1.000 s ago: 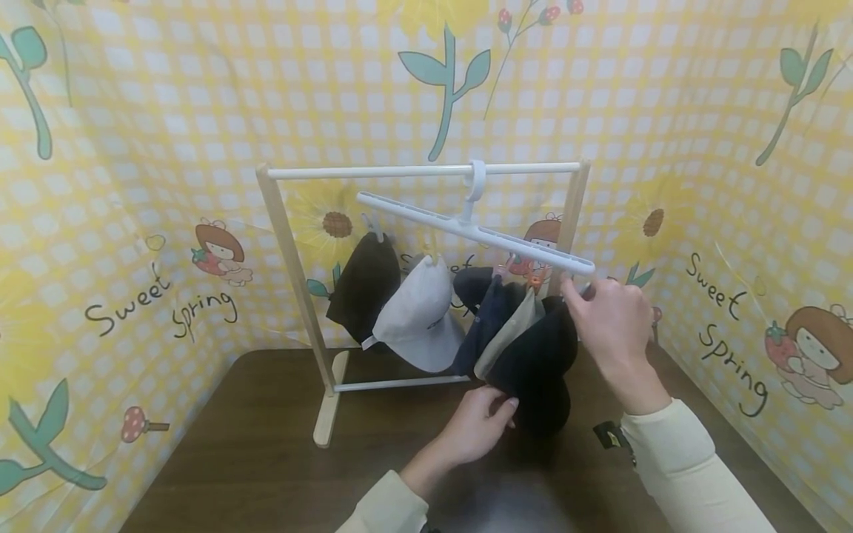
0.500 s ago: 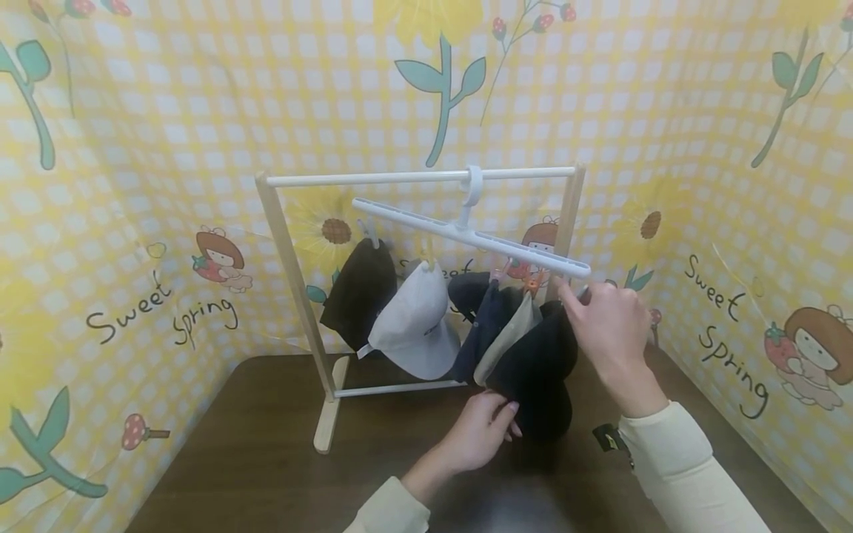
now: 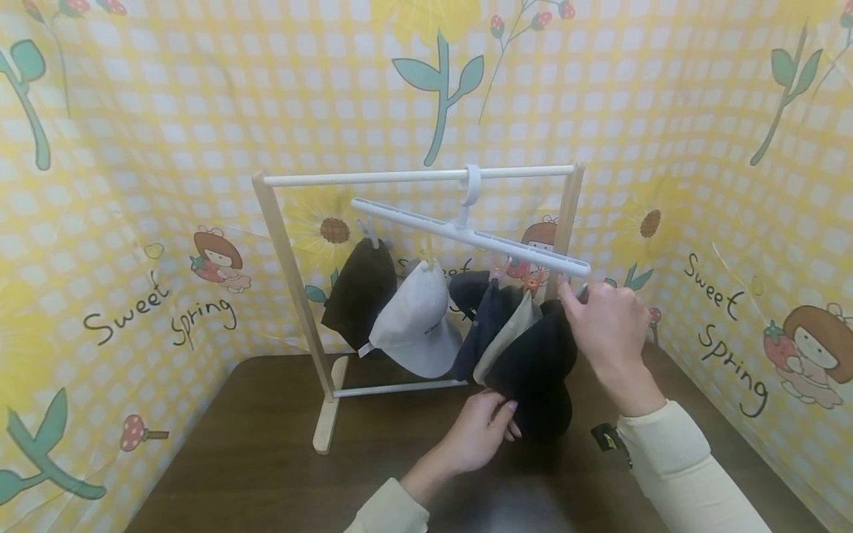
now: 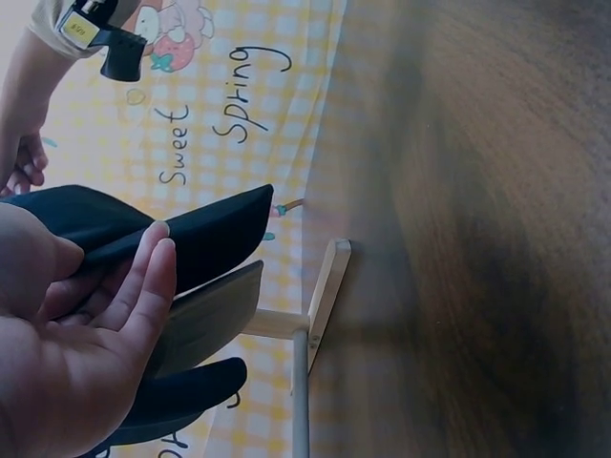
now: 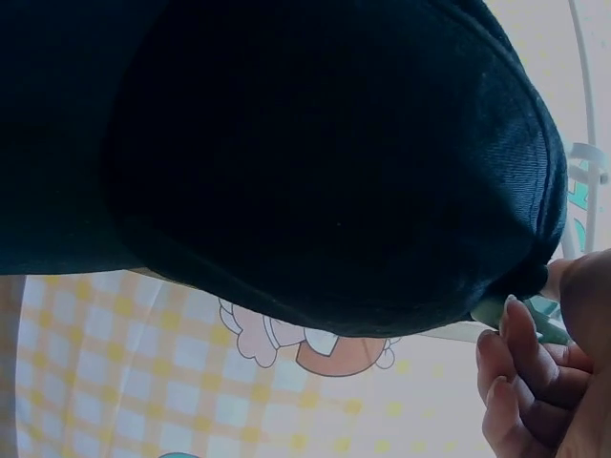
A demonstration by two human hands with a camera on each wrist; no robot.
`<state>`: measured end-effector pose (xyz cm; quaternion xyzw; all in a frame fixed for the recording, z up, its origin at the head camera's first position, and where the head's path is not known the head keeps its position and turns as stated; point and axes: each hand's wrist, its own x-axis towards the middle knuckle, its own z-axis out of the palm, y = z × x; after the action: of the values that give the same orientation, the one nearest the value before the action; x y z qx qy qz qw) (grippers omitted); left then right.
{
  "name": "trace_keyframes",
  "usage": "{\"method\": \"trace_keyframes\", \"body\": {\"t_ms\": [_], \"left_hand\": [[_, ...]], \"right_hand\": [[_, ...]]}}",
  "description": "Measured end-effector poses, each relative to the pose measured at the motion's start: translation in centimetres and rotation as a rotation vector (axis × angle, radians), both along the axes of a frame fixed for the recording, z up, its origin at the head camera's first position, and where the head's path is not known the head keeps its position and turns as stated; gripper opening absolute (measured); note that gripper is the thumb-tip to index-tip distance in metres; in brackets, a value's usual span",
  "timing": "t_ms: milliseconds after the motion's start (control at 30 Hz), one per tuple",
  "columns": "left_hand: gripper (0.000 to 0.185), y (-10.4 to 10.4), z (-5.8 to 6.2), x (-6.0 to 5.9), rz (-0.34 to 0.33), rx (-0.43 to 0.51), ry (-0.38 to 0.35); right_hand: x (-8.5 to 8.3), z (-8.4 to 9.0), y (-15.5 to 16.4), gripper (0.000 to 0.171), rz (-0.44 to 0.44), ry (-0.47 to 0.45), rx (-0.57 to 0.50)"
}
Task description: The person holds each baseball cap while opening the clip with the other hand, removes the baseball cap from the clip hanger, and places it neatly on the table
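Hardly any change over the last second: both hands hold nearly the same places, and the small shift of the view looks like my head moving. For the work in hand I take that as a steadying pause, nothing more.

Black cap point(image 3: 533, 370): hanging at the far right of the row, under the lowered right end of the white hanger point(image 3: 426, 220). My left hand point(image 3: 476, 429) grips its lower near edge between thumb and fingers. My right hand point(image 3: 611, 318) pinches a green clip point(image 5: 489, 311) at the cap's upper end. Cannot tell whether the clip's teeth bite the cloth; fingers cover that part.

Around: hanger hooked on the white rail point(image 3: 360, 178), tilted down to the right. Left to right on it: dark brown cap point(image 3: 363, 296), pale grey cap point(image 3: 420, 326), navy cap point(image 3: 489, 318), beige cap point(image 3: 509, 337). Orange clip point(image 3: 532, 282) above the beige one.

In the way: beige cap crowds the black one from the left; the right wooden upright point(image 3: 569, 211) stands just behind. With the hanger sloping, I judge the caps may slide or swing.
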<state>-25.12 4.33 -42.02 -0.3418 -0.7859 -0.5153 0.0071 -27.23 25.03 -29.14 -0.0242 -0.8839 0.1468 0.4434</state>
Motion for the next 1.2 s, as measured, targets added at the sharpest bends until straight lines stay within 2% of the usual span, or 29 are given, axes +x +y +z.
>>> {"method": "trace_keyframes", "body": {"t_ms": [200,433,767,1200], "left_hand": [[0.029,-0.03,0.34,0.15,0.005,0.030,0.009],[0.030,-0.06,0.56,0.12,0.008,0.033,0.004],[0.030,-0.05,0.30,-0.17,0.010,0.037,0.012],[0.030,-0.02,-0.14,-0.05,0.033,0.043,0.043]], "right_hand": [[-0.23,-0.02,0.00,0.064,0.008,0.045,0.027],[-0.36,0.14,-0.03,0.063,0.016,0.055,0.037],[-0.37,0.18,-0.10,0.063,0.014,0.044,0.063],[-0.29,-0.10,-0.19,0.064,0.036,0.013,0.032]]}}
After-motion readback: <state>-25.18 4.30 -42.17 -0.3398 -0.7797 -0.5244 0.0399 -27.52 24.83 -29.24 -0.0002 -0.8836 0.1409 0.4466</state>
